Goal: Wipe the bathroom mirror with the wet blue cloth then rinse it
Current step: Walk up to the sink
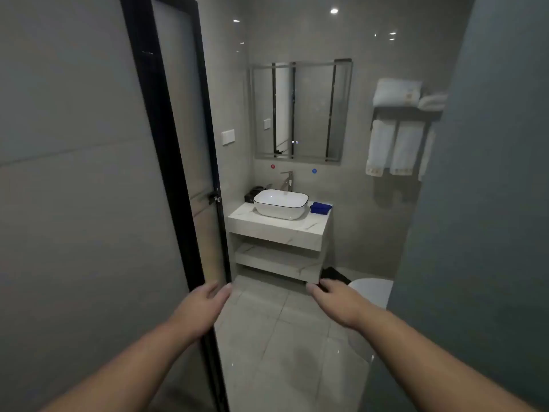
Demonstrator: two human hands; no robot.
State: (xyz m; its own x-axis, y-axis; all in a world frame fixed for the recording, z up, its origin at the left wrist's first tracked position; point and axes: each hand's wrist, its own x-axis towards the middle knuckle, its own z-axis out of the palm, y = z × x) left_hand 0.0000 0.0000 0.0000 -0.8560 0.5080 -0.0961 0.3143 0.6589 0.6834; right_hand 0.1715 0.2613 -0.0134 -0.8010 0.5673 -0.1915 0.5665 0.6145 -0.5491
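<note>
Head view: blue cloth [320, 207] folded on worktop [276, 226], right of basin [280, 203], below mirror [300, 110]. Likely soft, light, limp, dripping; pinch top fold. Left hand [205, 304], right hand [335, 301] empty, fingers relaxed, well apart from cloth.

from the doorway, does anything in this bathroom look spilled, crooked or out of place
Nothing stands out. The folded blue cloth sits neatly on the white marble counter beside the white ceramic basin, and the white towels hang straight on their wall rack.
</note>
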